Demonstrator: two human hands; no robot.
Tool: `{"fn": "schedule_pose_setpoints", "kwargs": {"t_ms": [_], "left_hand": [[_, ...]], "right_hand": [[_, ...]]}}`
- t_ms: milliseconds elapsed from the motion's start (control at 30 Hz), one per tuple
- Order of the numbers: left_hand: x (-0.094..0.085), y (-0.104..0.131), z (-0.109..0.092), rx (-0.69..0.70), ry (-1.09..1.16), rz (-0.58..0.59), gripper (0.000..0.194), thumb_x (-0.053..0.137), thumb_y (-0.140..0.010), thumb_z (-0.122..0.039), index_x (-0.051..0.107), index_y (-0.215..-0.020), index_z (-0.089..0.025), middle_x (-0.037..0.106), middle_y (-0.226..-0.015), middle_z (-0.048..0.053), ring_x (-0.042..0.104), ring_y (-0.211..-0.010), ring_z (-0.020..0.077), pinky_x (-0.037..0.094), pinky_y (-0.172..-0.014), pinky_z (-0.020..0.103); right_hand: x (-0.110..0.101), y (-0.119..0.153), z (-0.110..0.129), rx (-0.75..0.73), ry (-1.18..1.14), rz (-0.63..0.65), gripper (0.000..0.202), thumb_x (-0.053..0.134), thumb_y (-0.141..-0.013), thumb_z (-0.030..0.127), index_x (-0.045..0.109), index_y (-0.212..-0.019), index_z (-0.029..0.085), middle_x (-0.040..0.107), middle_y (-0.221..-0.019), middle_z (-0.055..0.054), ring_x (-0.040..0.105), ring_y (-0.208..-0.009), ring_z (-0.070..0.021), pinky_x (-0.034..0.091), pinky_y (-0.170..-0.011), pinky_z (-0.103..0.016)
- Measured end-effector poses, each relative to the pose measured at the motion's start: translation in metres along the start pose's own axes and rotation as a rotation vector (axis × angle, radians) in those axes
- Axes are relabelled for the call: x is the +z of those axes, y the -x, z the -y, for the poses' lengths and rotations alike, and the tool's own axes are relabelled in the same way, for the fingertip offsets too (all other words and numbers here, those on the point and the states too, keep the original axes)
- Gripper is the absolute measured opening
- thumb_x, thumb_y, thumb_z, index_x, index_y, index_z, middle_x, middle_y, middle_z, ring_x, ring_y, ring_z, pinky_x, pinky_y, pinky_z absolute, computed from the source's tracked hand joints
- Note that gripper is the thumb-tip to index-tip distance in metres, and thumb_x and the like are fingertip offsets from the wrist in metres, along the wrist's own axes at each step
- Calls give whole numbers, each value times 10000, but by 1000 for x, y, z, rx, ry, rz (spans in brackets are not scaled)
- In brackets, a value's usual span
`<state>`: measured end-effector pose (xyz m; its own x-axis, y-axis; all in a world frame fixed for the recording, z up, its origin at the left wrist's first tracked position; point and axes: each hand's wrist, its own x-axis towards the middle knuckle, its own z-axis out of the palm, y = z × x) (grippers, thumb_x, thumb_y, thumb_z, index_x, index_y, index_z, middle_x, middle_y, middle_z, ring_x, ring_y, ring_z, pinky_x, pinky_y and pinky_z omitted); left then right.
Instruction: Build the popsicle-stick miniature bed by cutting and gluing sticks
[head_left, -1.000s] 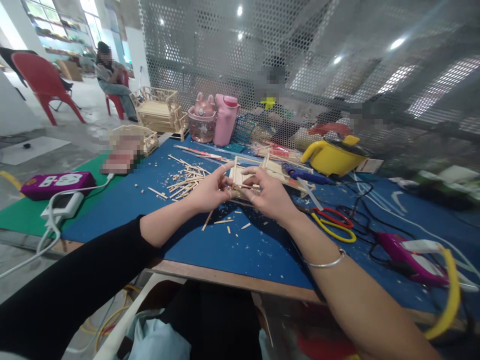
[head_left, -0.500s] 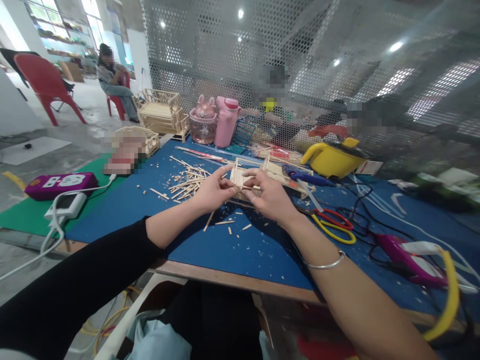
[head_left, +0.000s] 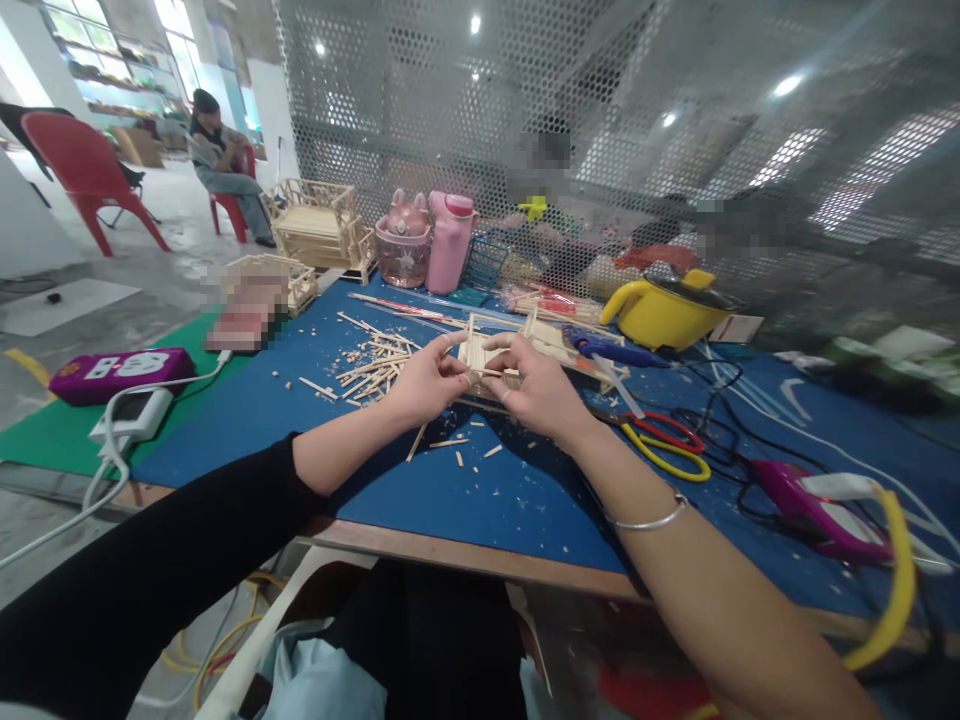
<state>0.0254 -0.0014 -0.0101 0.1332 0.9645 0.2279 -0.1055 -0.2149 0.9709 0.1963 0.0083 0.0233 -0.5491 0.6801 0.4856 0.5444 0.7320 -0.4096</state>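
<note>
A small model of pale wooden sticks lies on the blue table, with low railings and a slatted floor. My left hand grips its near left side, thumb and fingertips closed on the front edge. From the right, my right hand pinches the same front edge, its fingers bent over the slats. The fingertips of both hands almost meet there, and they hide whether a separate thin stick is between them. Loose sticks are heaped just left of my left hand.
Right of my hands lie a blue glue gun and red-and-yellow scissors, with cables beyond. A yellow pot, a pink bottle and finished stick furniture stand at the back. A purple power strip sits at left.
Both hands stay at the model's front edge with barely any shift of the fingers. The whole view has moved very slightly.
</note>
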Motion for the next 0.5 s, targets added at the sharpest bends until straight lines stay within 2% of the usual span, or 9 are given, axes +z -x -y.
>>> {"fn": "schedule_pose_setpoints", "kwargs": {"t_ms": [167, 300, 367, 500], "left_hand": [[-2, 0, 1, 10, -16, 16, 632, 645, -725, -101, 439, -1322, -85, 582, -640, -54, 460, -523, 46, 329, -525, 196], [-9, 0, 3, -2, -2, 96, 812, 682, -718, -126, 293, -1432, -133, 622, -739, -20, 499, -582, 59, 368, -579, 210], [-12, 0, 5, 26, -40, 111, 883, 713, -675, -106, 280, -1442, -162, 619, -809, -6, 495, -589, 56, 382, -587, 217], [-13, 0, 5, 81, -127, 98, 842, 702, -695, -143, 300, -1434, -177, 579, -887, 9, 452, -560, 41, 375, -555, 218]], "right_hand": [[0, 0, 0, -14, 16, 8, 354, 577, -773, 122, 488, -1107, 203, 688, -805, 0, 625, -729, -146, 440, -693, -261], [1, 0, -1, -11, 10, 5, 330, 577, -791, 144, 491, -1103, 206, 682, -810, -4, 636, -737, -152, 450, -695, -266], [0, -1, -1, -10, 15, 5, 332, 580, -792, 147, 491, -1106, 207, 683, -820, -8, 644, -757, -159, 455, -709, -272], [-2, -1, 0, -33, 40, 20, 342, 580, -785, 127, 491, -1104, 212, 691, -830, -10, 646, -769, -161, 459, -718, -273]]}}
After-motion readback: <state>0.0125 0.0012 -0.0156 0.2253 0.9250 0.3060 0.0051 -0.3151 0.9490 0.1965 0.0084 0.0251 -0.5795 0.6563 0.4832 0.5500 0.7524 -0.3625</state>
